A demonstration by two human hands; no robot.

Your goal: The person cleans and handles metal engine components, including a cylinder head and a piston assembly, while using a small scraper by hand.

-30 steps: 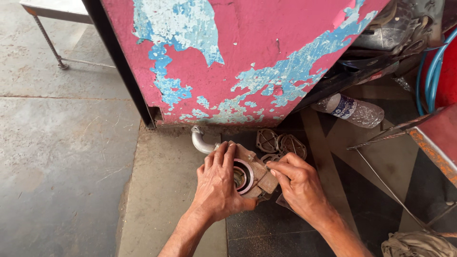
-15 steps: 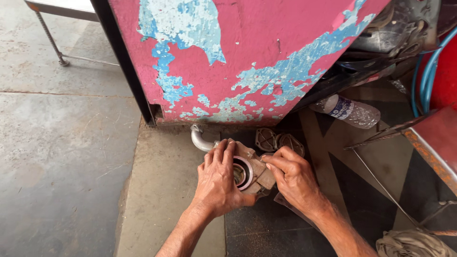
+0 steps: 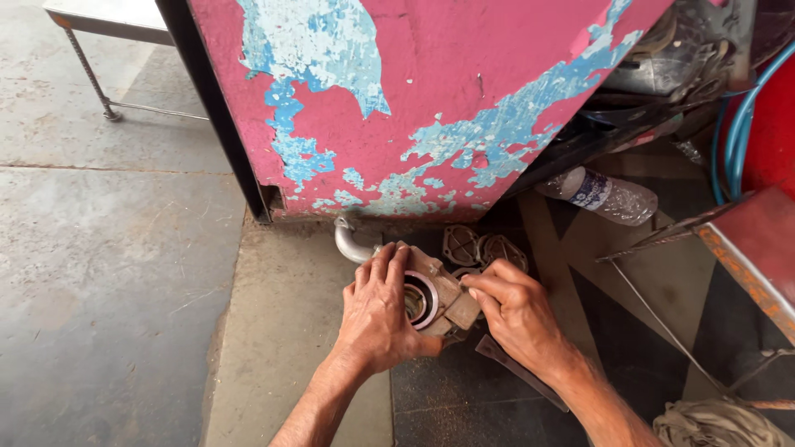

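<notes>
A rusty brown metal housing [image 3: 443,291] with a round ringed opening [image 3: 420,300] rests on the floor in front of me. My left hand [image 3: 379,313] lies over its left side, fingers curled on the top edge beside the opening. My right hand [image 3: 515,313] grips its right corner with fingertips pinched on the metal. A curved grey pipe elbow [image 3: 349,243] sticks out at the housing's upper left. Two round, ribbed metal covers [image 3: 482,247] lie just behind it.
A large panel of peeling pink and blue paint [image 3: 397,108] leans close behind. A clear plastic bottle [image 3: 598,195] lies at the right, near blue hoses [image 3: 737,124] and a red metal edge [image 3: 749,252]. A flat metal strip [image 3: 517,371] lies under my right wrist. Rope [image 3: 716,424] is bottom right.
Both hands and the housing have stayed nearly in place; my right fingers have shifted slightly on the housing's right corner. The view has drifted a little.
</notes>
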